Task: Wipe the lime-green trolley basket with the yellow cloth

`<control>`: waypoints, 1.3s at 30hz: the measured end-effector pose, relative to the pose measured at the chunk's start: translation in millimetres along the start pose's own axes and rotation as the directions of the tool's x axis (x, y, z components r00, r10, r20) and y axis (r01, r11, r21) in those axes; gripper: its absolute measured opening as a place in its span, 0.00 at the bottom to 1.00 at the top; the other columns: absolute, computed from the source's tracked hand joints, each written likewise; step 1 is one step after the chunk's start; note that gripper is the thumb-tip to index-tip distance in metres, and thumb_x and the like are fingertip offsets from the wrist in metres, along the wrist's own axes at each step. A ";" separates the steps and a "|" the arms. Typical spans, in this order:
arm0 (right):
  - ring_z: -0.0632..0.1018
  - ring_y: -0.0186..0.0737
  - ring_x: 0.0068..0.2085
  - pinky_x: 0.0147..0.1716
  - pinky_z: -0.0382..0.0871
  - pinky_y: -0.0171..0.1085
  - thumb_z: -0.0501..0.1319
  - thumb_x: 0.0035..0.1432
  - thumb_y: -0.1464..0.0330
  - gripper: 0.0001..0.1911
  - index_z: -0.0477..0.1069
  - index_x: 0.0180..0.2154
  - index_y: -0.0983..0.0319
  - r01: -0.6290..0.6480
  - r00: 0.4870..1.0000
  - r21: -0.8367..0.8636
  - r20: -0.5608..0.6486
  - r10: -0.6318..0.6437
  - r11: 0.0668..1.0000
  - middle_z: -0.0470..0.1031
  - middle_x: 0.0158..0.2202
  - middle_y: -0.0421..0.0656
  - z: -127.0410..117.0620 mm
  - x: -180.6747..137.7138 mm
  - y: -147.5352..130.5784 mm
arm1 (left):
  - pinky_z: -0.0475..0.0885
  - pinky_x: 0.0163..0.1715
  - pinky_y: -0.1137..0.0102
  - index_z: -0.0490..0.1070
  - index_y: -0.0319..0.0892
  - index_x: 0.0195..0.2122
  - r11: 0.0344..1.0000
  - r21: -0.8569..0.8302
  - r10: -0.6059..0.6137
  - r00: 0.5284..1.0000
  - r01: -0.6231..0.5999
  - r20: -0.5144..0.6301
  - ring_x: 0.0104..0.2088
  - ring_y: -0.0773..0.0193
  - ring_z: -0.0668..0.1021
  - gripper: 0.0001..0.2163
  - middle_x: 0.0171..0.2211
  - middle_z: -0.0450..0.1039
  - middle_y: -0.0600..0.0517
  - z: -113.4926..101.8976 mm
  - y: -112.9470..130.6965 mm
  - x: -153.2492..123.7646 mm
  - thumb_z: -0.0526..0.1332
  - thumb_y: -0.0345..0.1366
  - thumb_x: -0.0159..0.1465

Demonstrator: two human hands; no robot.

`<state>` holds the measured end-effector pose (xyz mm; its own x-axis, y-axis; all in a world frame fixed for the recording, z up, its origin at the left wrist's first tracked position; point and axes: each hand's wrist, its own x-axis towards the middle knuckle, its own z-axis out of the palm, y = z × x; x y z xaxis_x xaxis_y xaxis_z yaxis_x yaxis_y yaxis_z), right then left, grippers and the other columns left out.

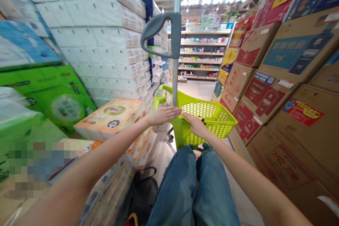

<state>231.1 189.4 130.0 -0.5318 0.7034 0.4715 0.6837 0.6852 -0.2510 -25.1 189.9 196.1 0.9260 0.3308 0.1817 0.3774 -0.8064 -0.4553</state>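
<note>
A lime-green wheeled shopping basket [212,114] stands on the aisle floor in front of my knees. Its grey telescopic handle [173,35] rises straight up past the top of the view. My left hand [162,114] reaches out flat with fingers stretched, its tips at the basket's near rim beside the handle pole. My right hand [196,125] lies flat on the basket's near edge, fingers extended toward the left hand. Neither hand holds anything. The basket looks empty inside.
Stacked tissue packs [106,42] and an orange pack [111,118] line the left side. Cardboard cartons [280,88] are piled on the right. Shelves [202,56] close the aisle's far end. A dark bag [143,194] lies by my left leg.
</note>
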 end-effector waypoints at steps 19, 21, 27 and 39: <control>0.63 0.52 0.65 0.66 0.48 0.58 0.48 0.50 0.83 0.40 0.57 0.66 0.64 -0.361 0.920 -0.088 -0.194 0.340 0.928 0.66 0.63 0.52 37.2 -50.5 -3.3 | 0.53 0.69 0.57 0.45 0.34 0.70 0.779 -0.066 -0.625 0.764 0.624 -0.159 0.71 0.56 0.52 0.36 0.70 0.52 0.42 43.8 110.2 20.7 0.51 0.24 0.59; 0.63 0.52 0.65 0.66 0.47 0.59 0.48 0.49 0.83 0.41 0.57 0.65 0.63 -0.395 0.905 -0.118 -0.217 0.365 0.911 0.67 0.62 0.52 37.1 -62.8 14.4 | 0.53 0.69 0.57 0.44 0.35 0.71 0.772 -0.084 -0.634 0.757 0.630 -0.156 0.71 0.57 0.52 0.38 0.70 0.51 0.44 43.4 110.4 17.6 0.52 0.24 0.57; 0.63 0.52 0.63 0.67 0.45 0.60 0.48 0.47 0.83 0.40 0.60 0.63 0.62 -0.379 0.910 -0.087 -0.217 0.354 0.921 0.68 0.60 0.51 41.4 -68.4 23.3 | 0.51 0.69 0.56 0.47 0.35 0.70 0.737 -0.098 -0.675 0.723 0.668 -0.149 0.71 0.56 0.52 0.38 0.70 0.54 0.44 42.5 104.7 9.1 0.54 0.25 0.56; 0.60 0.48 0.66 0.67 0.52 0.53 0.49 0.43 0.83 0.44 0.57 0.65 0.65 -0.328 0.919 0.013 -0.228 0.323 0.944 0.61 0.63 0.54 62.4 -54.3 -11.4 | 0.56 0.67 0.51 0.58 0.45 0.66 0.621 -0.112 -0.774 0.586 0.776 -0.241 0.71 0.53 0.54 0.31 0.67 0.60 0.44 37.0 114.8 -17.7 0.56 0.26 0.59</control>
<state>221.0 155.2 54.5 -0.1542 0.8243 0.5448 0.8137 0.4187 -0.4033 1.7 109.6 108.4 0.2511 0.7000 0.6685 0.9531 -0.2992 -0.0447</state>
